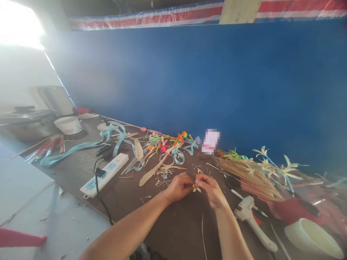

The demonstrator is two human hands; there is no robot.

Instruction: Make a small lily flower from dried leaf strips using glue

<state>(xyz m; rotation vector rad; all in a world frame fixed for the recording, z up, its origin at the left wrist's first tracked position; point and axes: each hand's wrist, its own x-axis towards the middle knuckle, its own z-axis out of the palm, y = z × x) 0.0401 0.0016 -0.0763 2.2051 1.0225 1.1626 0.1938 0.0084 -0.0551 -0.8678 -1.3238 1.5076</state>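
Note:
Near the middle of the brown table, my left hand [179, 187] and my right hand [209, 187] meet at a small pale straw-coloured piece [195, 188] with petal-like tips. Both hands are closed, fingertips pinched on this piece, one from each side. Its lower tips show between the fingers; the rest is hidden. Just behind the hands lie small dry scraps [164, 173] and a long flat dried leaf [151, 172].
A white power strip [105, 175] with a black plug lies left. On the right are a white glue gun [255, 222], a white bowl [313, 238], dried stalks [249, 173] and pale flowers [288, 169]. Blue ribbon [73, 148], a cup [68, 125] and a pot [29, 122] stand or lie farther left.

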